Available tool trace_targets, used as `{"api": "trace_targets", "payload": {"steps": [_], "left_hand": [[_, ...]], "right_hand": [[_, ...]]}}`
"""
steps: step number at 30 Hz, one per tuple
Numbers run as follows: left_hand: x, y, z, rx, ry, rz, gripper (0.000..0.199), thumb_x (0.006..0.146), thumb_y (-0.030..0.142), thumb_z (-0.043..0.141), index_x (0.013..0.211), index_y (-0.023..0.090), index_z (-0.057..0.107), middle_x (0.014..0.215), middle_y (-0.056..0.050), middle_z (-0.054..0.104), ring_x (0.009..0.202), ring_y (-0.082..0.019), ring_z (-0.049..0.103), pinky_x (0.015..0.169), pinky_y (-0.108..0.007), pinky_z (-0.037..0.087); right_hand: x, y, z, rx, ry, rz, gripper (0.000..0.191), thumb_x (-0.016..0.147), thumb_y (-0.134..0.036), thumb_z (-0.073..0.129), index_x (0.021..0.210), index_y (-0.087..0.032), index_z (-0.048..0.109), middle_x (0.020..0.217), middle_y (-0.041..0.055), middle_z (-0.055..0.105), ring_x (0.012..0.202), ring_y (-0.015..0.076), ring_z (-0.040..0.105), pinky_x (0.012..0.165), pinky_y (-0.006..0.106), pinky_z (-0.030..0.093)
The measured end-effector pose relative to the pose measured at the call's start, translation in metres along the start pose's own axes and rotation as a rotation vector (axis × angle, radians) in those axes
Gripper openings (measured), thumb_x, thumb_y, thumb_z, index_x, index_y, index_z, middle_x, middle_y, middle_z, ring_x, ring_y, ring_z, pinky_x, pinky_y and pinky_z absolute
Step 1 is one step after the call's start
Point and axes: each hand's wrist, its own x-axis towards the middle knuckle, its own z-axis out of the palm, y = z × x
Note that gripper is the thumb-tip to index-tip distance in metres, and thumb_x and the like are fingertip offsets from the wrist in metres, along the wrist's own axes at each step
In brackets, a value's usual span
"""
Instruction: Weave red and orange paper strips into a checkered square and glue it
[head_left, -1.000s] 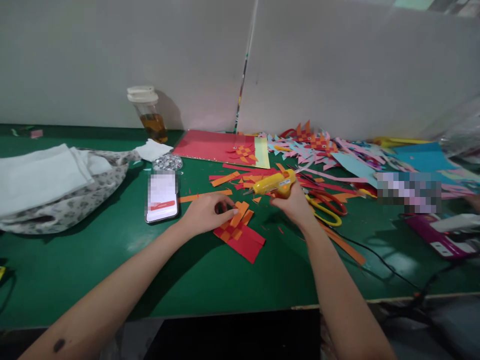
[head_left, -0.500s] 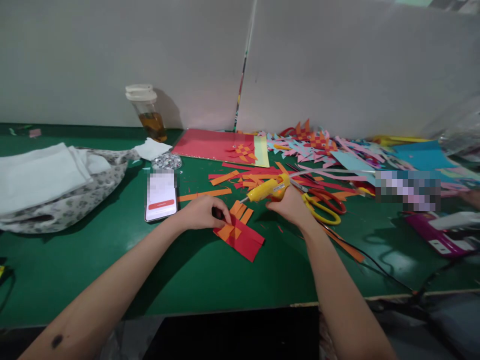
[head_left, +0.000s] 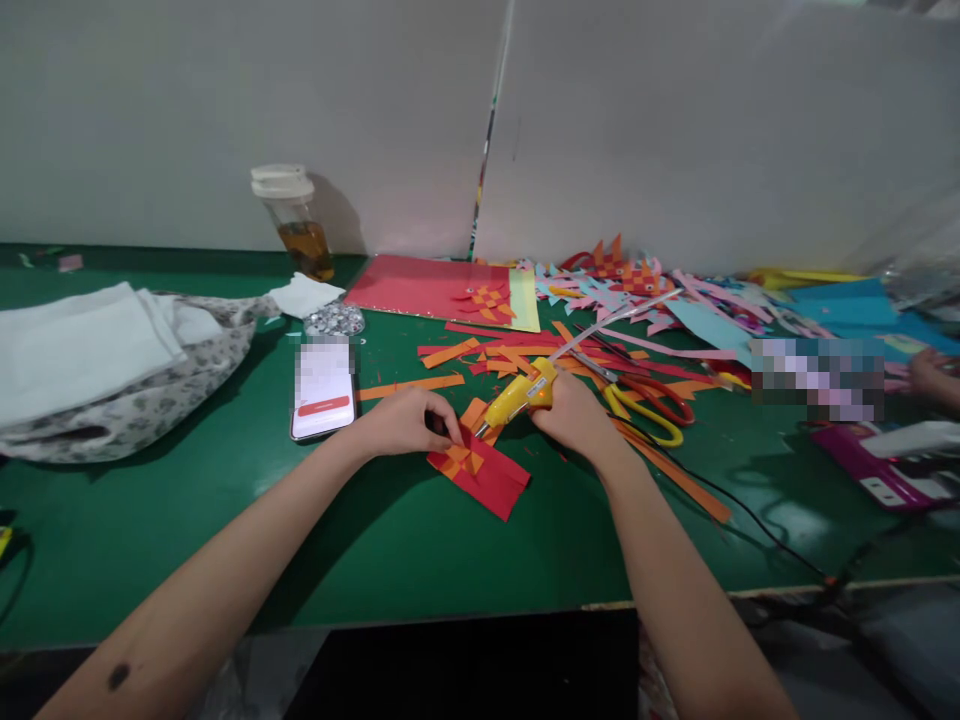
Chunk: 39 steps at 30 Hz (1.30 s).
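My right hand is wrapped round a yellow hot glue gun, a clear glue stick poking out of its back. The gun's metal nozzle points down and left, at or just above the orange strips beside a red paper piece. Short orange paper strips are interlaced with that red paper. With fingertips pinched together, my left hand grips the upper left edge of this woven paper piece. Exactly which strip is between the fingers is hard to make out.
Red-handled and yellow-handled scissors lie right of my right hand among loose paper strips. A phone and a tilted bottle are left. Another person's hand shows at right, near a purple power strip.
The glue gun has moved down and left, bringing its nozzle close to the paper piece; its glue stick now slants upward. My left hand stays nearly in place. The other person's hand has moved slightly inward.
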Motion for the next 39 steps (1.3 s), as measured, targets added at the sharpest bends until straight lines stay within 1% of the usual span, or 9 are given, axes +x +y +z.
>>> {"api": "trace_targets", "payload": {"steps": [7,13,20,23,30,39], "left_hand": [[0.0004,-0.0008,-0.0002,-0.008,-0.014,0.011,0.011,0.063,0.027,0.067,0.072,0.023,0.071,0.077,0.0,0.069,0.065,-0.013,0.06,0.055,-0.021,0.041],[0.0012,-0.0019,-0.0002,0.006,-0.016,0.007,0.011,0.063,0.026,0.067,0.073,0.023,0.071,0.077,0.0,0.069,0.066,-0.013,0.06,0.055,-0.021,0.041],[0.001,-0.0023,0.0002,-0.031,-0.001,0.017,0.011,0.061,0.025,0.068,0.071,0.024,0.072,0.073,0.0,0.069,0.064,-0.013,0.061,0.054,-0.021,0.042],[0.0008,-0.0019,0.0003,-0.042,0.012,0.032,0.01,0.06,0.025,0.068,0.07,0.024,0.072,0.073,0.0,0.069,0.064,-0.013,0.061,0.055,-0.021,0.042],[0.0013,-0.002,-0.0004,0.007,-0.038,-0.017,0.013,0.064,0.028,0.067,0.074,0.021,0.07,0.08,-0.001,0.069,0.067,-0.013,0.06,0.056,-0.02,0.041],[0.0012,-0.0033,-0.0007,0.031,-0.047,0.0,0.013,0.066,0.032,0.066,0.075,0.022,0.07,0.082,-0.001,0.068,0.069,-0.013,0.059,0.056,-0.021,0.039]], "right_hand": [[-0.0013,-0.0035,-0.0024,-0.055,-0.033,0.039,0.03,0.065,-0.018,0.048,0.094,-0.013,0.053,0.094,0.0141,0.06,0.087,0.0258,0.057,0.076,0.033,0.043],[-0.0024,-0.0064,-0.0064,-0.09,-0.056,0.064,0.027,0.066,-0.017,0.047,0.092,-0.011,0.054,0.095,0.0156,0.06,0.088,0.0265,0.057,0.076,0.032,0.042],[-0.0029,-0.0055,-0.0076,-0.115,-0.078,0.077,0.019,0.066,-0.017,0.047,0.083,-0.012,0.055,0.087,0.0149,0.06,0.082,0.0262,0.057,0.071,0.032,0.042],[-0.0028,-0.0049,-0.0074,-0.118,-0.075,0.075,0.018,0.067,-0.017,0.047,0.083,-0.012,0.055,0.087,0.0149,0.061,0.083,0.0261,0.058,0.071,0.031,0.041],[-0.002,-0.0036,-0.0084,-0.153,-0.109,0.079,0.019,0.067,-0.017,0.046,0.082,-0.012,0.055,0.086,0.0141,0.061,0.083,0.0243,0.058,0.07,0.029,0.04],[-0.0024,-0.0023,-0.009,-0.134,-0.111,0.087,0.014,0.065,-0.018,0.046,0.073,-0.013,0.056,0.08,0.013,0.062,0.076,0.0227,0.058,0.063,0.028,0.038]]}}
